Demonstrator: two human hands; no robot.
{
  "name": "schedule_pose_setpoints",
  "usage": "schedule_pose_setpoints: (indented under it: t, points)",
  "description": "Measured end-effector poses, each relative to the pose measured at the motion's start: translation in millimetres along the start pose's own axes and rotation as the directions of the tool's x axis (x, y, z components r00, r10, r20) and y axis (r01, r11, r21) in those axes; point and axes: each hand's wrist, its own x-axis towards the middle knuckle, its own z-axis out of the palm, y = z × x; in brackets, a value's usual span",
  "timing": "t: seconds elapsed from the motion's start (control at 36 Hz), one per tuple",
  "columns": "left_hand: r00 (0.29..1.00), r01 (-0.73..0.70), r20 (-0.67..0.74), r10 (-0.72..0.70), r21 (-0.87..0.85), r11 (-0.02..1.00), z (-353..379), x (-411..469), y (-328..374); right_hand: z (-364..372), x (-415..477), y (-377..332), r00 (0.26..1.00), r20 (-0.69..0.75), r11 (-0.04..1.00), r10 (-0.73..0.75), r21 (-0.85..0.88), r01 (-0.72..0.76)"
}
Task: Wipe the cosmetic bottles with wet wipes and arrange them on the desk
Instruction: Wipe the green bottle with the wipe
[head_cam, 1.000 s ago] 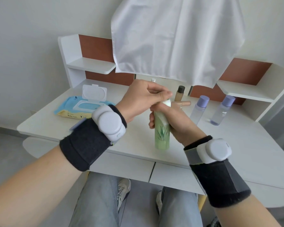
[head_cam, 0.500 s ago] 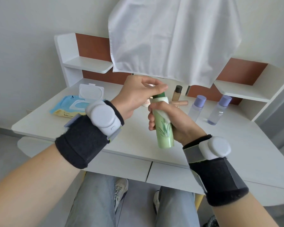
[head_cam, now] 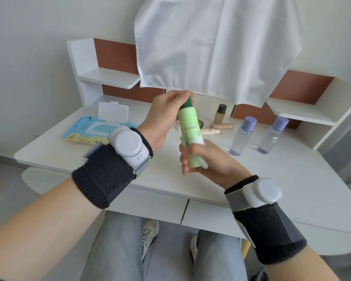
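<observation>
Fingers of my left hand are pinching the dark cap of the green bottle, while my right hand is curling round its base through a wet wipe, holding it nearly upright above the desk, the open wipes pack lying to the left.

A white cloth is hung from above, and its lower edge is draped over the middle of a rust-brown back panel. A small white shelf is fixed at the panel's left end and another at its right. A plain pale wall is seen behind. Lower down, legs in light blue jeans are seen, with two pale sneakers between them.
</observation>
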Motion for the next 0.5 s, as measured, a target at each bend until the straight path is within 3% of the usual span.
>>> schedule_pose_setpoints:
  t: [0.11, 0.17, 0.25, 0.33, 0.42, 0.5]
  points:
    - [0.999, 0.032, 0.024, -0.033, 0.038, 0.999, 3.9, 2.5, 3.0, 5.7, 8.4, 1.9, 0.959, -0.264, 0.938, -0.105, -0.347, 0.007]
    - [0.997, 0.07, 0.034, -0.069, -0.009, 0.998, 5.2, 4.1, 5.2, 9.4, 9.7, 1.2, 0.952, -0.279, 0.927, -0.126, -0.374, 0.013]
    - [0.983, 0.127, 0.156, -0.101, -0.171, 0.977, 7.4, 4.2, 6.0, 12.0, 8.0, -6.1, 0.994, -0.102, 0.997, -0.036, -0.073, 0.029]
    - [0.929, 0.22, 0.355, -0.104, -0.304, 0.927, 6.2, 0.5, 4.1, 8.2, 7.6, -12.8, 0.992, 0.129, 0.975, 0.013, 0.22, -0.042]
    - [0.86, 0.227, 0.506, -0.06, -0.275, 0.934, 0.9, -2.3, 2.8, 5.4, 11.7, -7.6, 0.964, 0.261, 0.935, -0.039, 0.351, -0.058]
    - [0.826, 0.243, 0.56, -0.067, -0.246, 0.938, -2.9, -4.5, 0.4, 6.5, 11.9, -4.5, 0.957, 0.288, 0.936, -0.046, 0.347, -0.059]
